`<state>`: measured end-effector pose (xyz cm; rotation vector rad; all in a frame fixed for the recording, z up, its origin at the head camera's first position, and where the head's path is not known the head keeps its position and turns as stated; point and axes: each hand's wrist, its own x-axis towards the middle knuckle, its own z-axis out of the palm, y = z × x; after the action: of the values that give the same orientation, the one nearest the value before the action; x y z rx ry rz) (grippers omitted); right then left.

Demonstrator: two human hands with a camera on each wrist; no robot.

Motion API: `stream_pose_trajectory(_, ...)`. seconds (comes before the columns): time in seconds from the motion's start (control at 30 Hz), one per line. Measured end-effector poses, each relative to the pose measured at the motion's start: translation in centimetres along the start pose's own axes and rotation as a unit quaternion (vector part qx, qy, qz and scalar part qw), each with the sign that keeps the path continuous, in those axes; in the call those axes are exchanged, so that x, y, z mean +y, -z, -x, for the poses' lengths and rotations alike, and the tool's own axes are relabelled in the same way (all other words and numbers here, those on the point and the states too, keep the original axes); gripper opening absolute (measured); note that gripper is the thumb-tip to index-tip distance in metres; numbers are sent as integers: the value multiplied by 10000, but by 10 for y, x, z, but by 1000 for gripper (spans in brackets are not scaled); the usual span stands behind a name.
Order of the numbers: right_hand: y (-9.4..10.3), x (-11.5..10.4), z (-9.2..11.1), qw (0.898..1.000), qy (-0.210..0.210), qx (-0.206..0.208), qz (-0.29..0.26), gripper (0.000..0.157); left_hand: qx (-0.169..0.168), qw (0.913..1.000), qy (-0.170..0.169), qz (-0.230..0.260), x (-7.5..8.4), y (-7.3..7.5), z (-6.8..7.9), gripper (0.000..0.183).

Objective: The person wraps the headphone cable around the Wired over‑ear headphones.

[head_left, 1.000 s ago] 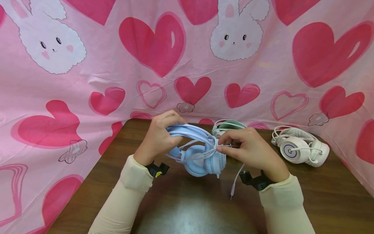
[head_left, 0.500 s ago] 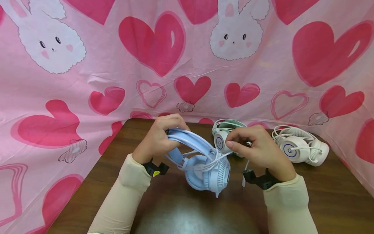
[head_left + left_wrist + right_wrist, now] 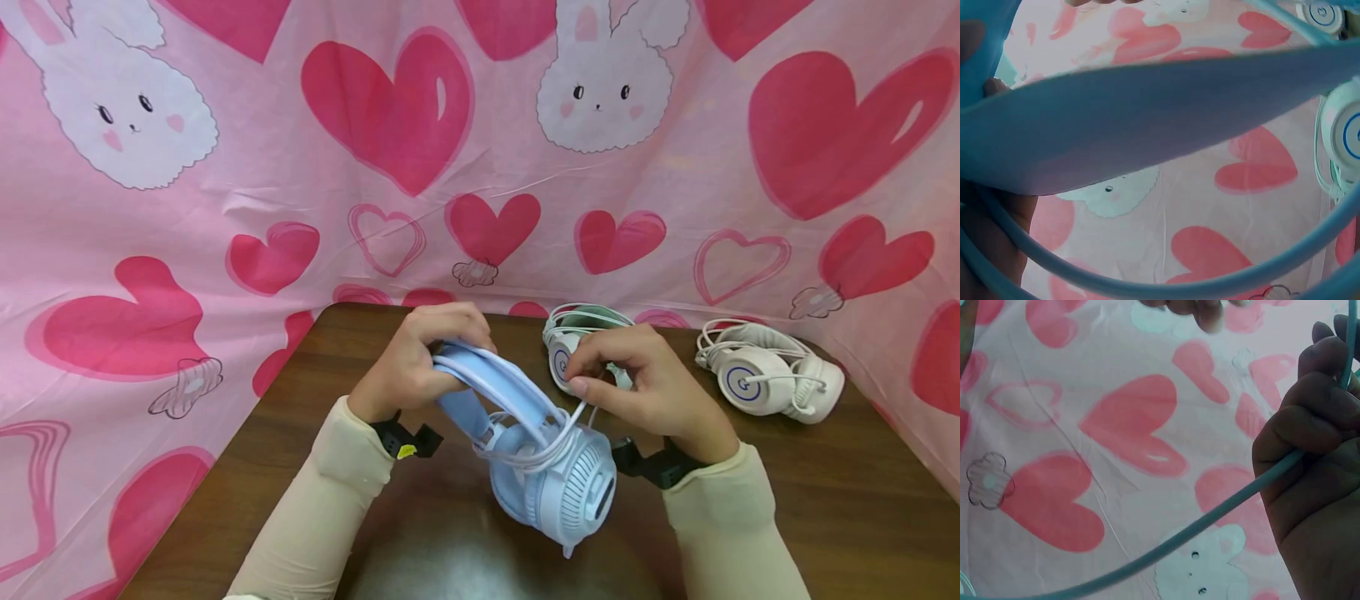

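Light blue headphones (image 3: 581, 492) hang tilted over the table, one ear cup low toward the front. My left hand (image 3: 408, 367) grips them by the headband (image 3: 502, 375), fingers over the top and thumb beneath. White-looking cable (image 3: 551, 454) loops round the headband's lower end near the cup. Between thumb and index finger, my right hand (image 3: 645, 379) pinches a length of this cable just above the cup. In the right wrist view the cable (image 3: 1197, 525) runs through the curled fingers. The broad headband strip (image 3: 1147, 125) crosses the left wrist view. The cable's plug is out of sight.
Behind my right hand stand white headphones with a green headband pad (image 3: 585, 317), partly covered by it. All-white headphones (image 3: 780, 375) with a wound cable lie at the right back. A pink heart-and-rabbit cloth (image 3: 510, 167) hangs behind the brown wooden table (image 3: 300, 433).
The blue headphones have tipped down and to the right, their cup nearer the front. My right hand moved right with the cable, then partly back left. The dangling plug has gone from view.
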<state>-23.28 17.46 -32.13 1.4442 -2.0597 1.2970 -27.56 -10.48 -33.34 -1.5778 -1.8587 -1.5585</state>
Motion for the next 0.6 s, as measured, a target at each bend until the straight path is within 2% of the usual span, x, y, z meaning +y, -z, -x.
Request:
stream_pose_trajectory(0.13, -6, 1, -5, 9990, 297, -102, -331, 6, 58, 9997, -93, 228, 3, 3, 0, 24)
stream_pose_trajectory(0.27, -9, 4, -6, 9981, 342, -130, -489, 18, 99, 9984, -149, 532, 4, 4, 0, 26)
stream_pose_trajectory(0.4, -12, 14, -8, 9980, 421, 7, -475, 30, 168, 9956, -199, 902, 4, 5, -1, 27)
stream_pose_trajectory(0.6, -19, 29, -13, 9964, 658, 18, -535, 36, 388, 9910, -304, 1246, 3, 4, -1, 30)
